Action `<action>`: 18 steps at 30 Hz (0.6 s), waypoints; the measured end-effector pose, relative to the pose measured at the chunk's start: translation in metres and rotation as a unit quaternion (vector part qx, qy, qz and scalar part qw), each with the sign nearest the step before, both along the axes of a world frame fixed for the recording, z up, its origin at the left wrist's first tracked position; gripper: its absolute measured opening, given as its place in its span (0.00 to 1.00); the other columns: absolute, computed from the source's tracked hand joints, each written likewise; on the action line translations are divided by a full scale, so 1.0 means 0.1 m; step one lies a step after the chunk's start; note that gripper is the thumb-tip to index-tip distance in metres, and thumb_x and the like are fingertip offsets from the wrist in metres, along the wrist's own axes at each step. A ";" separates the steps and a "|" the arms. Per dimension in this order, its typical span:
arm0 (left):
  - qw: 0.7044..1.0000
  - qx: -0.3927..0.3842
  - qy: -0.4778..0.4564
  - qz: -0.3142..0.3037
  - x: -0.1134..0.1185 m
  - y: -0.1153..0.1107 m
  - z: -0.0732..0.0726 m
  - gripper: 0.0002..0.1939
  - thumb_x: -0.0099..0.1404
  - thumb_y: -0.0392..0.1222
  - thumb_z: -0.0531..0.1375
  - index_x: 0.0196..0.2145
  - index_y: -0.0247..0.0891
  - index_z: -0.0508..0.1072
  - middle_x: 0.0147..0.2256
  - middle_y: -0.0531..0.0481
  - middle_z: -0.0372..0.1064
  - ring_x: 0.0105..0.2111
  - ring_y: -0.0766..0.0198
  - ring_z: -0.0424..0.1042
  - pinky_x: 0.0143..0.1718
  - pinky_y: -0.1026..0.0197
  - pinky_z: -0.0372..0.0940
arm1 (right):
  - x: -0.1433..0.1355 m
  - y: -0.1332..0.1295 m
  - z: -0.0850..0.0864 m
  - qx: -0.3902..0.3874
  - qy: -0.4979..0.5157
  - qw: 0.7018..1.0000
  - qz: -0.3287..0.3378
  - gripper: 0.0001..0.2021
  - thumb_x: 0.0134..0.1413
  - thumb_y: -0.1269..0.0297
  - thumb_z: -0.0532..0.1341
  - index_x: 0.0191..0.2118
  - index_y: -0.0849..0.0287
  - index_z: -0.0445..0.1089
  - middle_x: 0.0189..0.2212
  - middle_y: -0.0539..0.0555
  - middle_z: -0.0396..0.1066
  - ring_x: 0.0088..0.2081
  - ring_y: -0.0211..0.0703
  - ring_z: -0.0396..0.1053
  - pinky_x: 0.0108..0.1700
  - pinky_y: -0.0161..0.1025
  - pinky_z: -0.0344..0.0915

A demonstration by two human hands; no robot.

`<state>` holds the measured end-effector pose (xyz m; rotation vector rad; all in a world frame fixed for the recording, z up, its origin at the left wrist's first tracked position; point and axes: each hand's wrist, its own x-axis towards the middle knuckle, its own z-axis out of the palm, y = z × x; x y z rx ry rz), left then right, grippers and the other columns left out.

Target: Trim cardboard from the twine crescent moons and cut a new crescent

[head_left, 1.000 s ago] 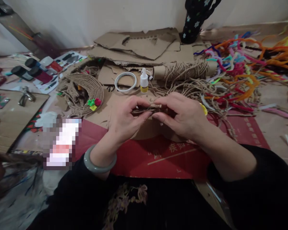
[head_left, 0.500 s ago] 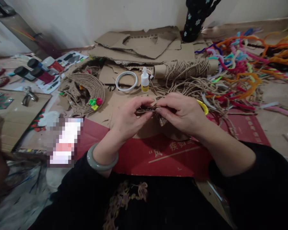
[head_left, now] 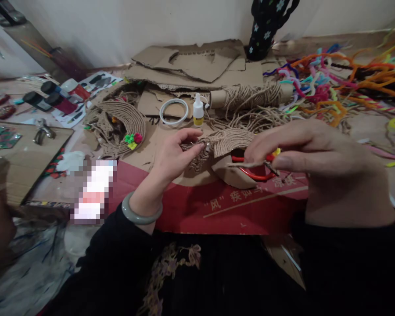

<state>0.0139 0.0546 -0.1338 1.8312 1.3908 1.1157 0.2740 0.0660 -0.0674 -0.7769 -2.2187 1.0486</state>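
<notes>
My left hand point(head_left: 177, 153) is closed, thumb against fingers, on the left part of a cardboard ring partly covered with rows of jute twine point(head_left: 235, 139). Bare cardboard shows along the ring's lower right side. My right hand point(head_left: 312, 151) is to the right, thumb and fingers closed on a short strand of twine point(head_left: 245, 165) that points left over the ring. Red loops point(head_left: 260, 177) with a bit of yellow, resembling scissor handles, lie under the right fingers; the rest of them is hidden.
Behind the hands stand a small glue bottle point(head_left: 198, 109), a white tape roll point(head_left: 174, 110) and a twine-wound tube point(head_left: 250, 96). A decorated twine wreath point(head_left: 128, 118) and paint jars point(head_left: 61, 103) are left. Pipe cleaners point(head_left: 335, 79) heap at right. Red cardboard point(head_left: 191, 210) lies in front.
Both hands were together over the work. My right hand has moved right and nearer, drawing away with a twine strand. The twine ring and red loops are now uncovered.
</notes>
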 end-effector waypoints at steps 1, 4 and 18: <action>1.000 -0.012 0.010 0.006 0.00 0.01 0.01 0.11 0.57 0.37 0.66 0.40 0.37 0.79 0.33 0.50 0.79 0.33 0.64 0.76 0.38 0.62 0.71 | 0.03 0.02 0.01 -0.016 -0.027 0.999 0.031 0.14 0.56 0.52 0.63 0.32 0.58 0.80 0.28 0.55 0.79 0.29 0.43 0.75 0.29 0.38 0.68; 0.998 -0.038 0.036 0.022 -0.02 0.02 0.03 0.11 0.58 0.39 0.65 0.40 0.36 0.79 0.31 0.49 0.78 0.31 0.64 0.75 0.37 0.61 0.71 | 0.03 0.10 -0.06 -0.012 -0.113 0.993 -0.016 0.18 0.57 0.49 0.62 0.39 0.59 0.80 0.35 0.59 0.80 0.35 0.48 0.76 0.35 0.42 0.71; 0.998 -0.045 0.009 0.035 -0.07 0.08 0.00 0.09 0.57 0.41 0.63 0.35 0.36 0.79 0.31 0.49 0.79 0.29 0.66 0.72 0.33 0.62 0.68 | -0.15 0.32 -0.53 0.149 -0.429 0.876 -0.164 0.32 0.57 0.58 0.61 0.66 0.59 0.61 0.57 0.63 0.72 0.55 0.62 0.72 0.49 0.54 0.72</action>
